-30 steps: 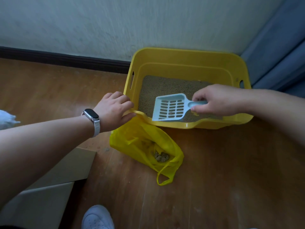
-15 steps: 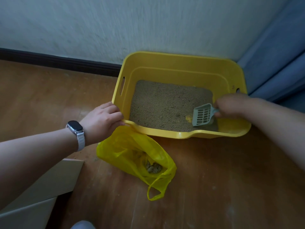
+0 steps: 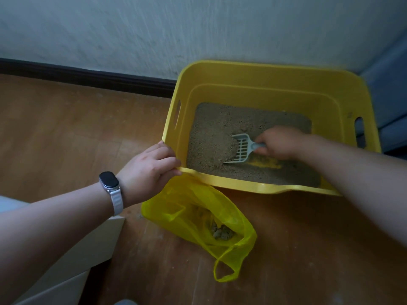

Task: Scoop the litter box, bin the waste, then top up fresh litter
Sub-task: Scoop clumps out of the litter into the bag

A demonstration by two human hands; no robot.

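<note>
- Litter box (image 3: 273, 72), a yellow plastic tub with slot handles in its side walls, sits on the wooden floor (image 3: 66, 128) against a pale wall with a dark baseboard.
- Litter (image 3: 211, 137), sandy grey-brown, covers most of the box bottom; a bare yellow strip of the bottom shows just right of the scoop's lower edge.
- Right hand (image 3: 280, 143) is inside the box, fingers curled tight around the handle of the scoop (image 3: 241, 148).
- The scoop, pale grey with slotted holes, is tilted with its front edge pushed into a heap of litter on its left side.
- Left hand (image 3: 149, 167) is clamped on the near left corner of the box rim, thumb and fingers pressed together on the lip; its wrist wears a watch (image 3: 109, 183) with a white band.
- Waste bag (image 3: 198, 216), a translucent yellow plastic carrier, lies open on the floor in front of the box, touching its near wall, below the left hand.
- Greyish clumps (image 3: 222, 234) lie inside the bag near its lower end.
</note>
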